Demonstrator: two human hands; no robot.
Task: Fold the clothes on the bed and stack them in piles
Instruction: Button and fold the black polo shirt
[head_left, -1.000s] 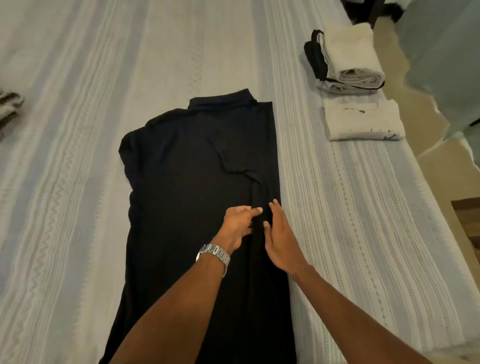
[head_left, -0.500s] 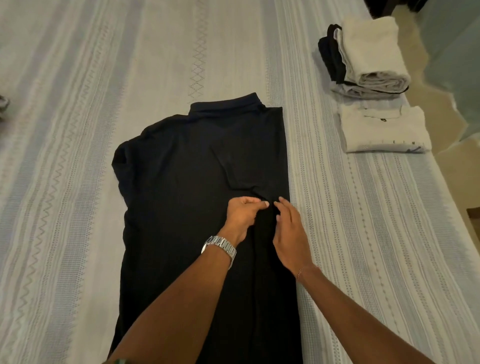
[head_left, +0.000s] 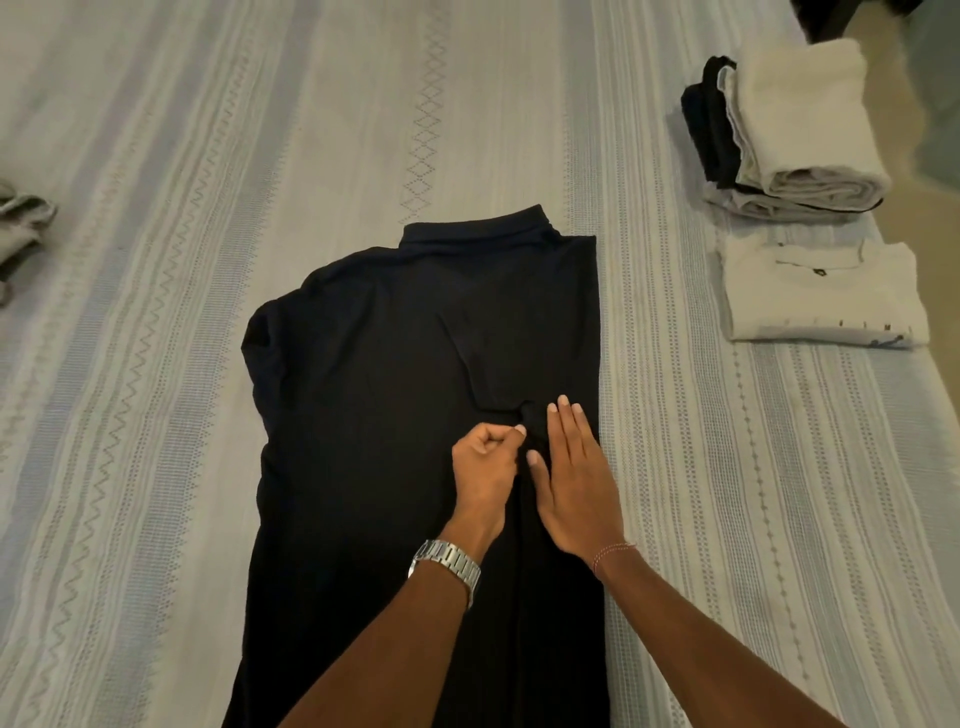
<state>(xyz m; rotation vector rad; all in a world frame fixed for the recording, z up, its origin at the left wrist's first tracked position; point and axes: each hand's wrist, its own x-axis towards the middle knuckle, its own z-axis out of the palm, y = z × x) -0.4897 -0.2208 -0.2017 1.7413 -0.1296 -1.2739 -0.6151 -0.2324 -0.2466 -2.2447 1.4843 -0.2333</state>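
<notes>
One black shirt lengthwise, collar away from person.

A single head-worn, wide-angle view is given, directed forward and steeply down onto the bed. The black polo shirt is seen close, at arm's reach, near the frame's centre, its collar pointed away from the camera. Both forearms are seen entering from the bottom edge. No second view is provided.
</notes>
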